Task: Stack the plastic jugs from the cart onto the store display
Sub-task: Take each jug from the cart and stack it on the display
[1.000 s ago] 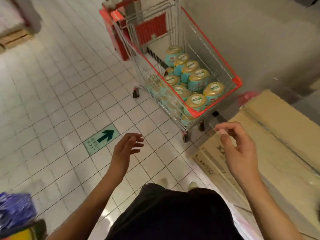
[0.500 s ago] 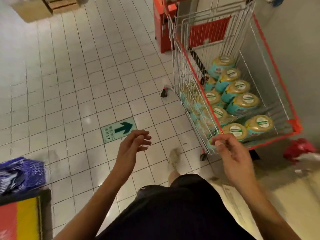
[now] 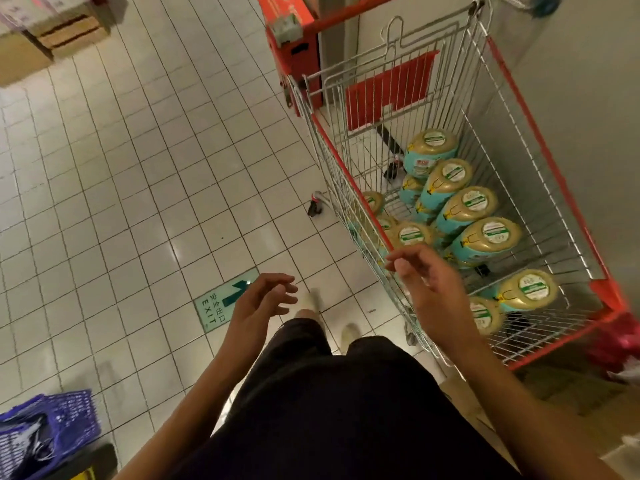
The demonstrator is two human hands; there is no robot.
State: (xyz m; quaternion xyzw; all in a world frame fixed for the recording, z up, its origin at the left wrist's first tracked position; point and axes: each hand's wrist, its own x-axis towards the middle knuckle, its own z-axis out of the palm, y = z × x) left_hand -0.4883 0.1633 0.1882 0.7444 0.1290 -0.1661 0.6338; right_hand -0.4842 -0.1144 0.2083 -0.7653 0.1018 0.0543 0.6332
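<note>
A wire shopping cart (image 3: 519, 109) with red trim stands ahead on the right. Several plastic jugs (image 3: 485, 237) with teal labels and tan tops lie in its basket. My right hand (image 3: 429, 289) hovers over the cart's near left rim, fingers loosely curled, holding nothing. My left hand (image 3: 259, 303) hangs over the tiled floor to the left of the cart, fingers relaxed and empty. The store display is out of view.
A green EXIT floor sign (image 3: 225, 299) lies under my left hand. A blue plastic basket (image 3: 48, 431) sits at the lower left. Cardboard boxes (image 3: 52, 29) stand at the far left, a red stand (image 3: 294, 46) behind the cart, a red bag (image 3: 620, 344) at right.
The view has swung left and closed in on the cart. The cardboard display at right dropped out of view. My right hand now hovers at the cart's rim; both hands stay empty.
</note>
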